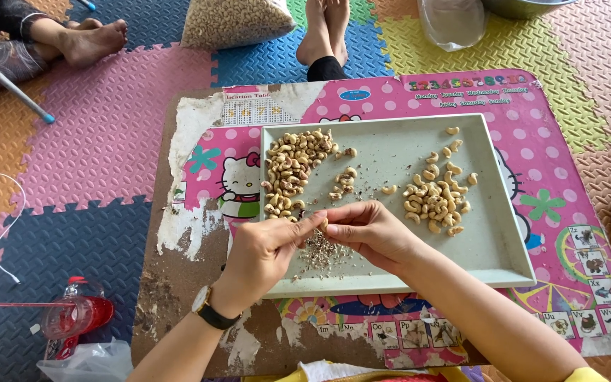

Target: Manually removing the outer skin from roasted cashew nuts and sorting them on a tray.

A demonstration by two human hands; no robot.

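Both your hands meet over the tray's (503, 240) near edge: left hand (266, 251) and right hand (365, 230) pinch one cashew (324, 223) between fingertips, unpeeled pile (293, 170) lying up-left, nearer your left.

At the centre of the frame the left hand (266, 251) and right hand (369, 230) meet over a grey tray (493, 247), their fingertips pinched together on a small cashew (324, 223) above a scatter of skin flakes (319, 251). On the tray, a heap of unpeeled cashews (293, 170) lies at upper left and a pile of peeled cashews (436, 198) at right. The tray sits on a worn pink bench (567, 163), with a red bottle (76, 315) on the floor mat at lower left.
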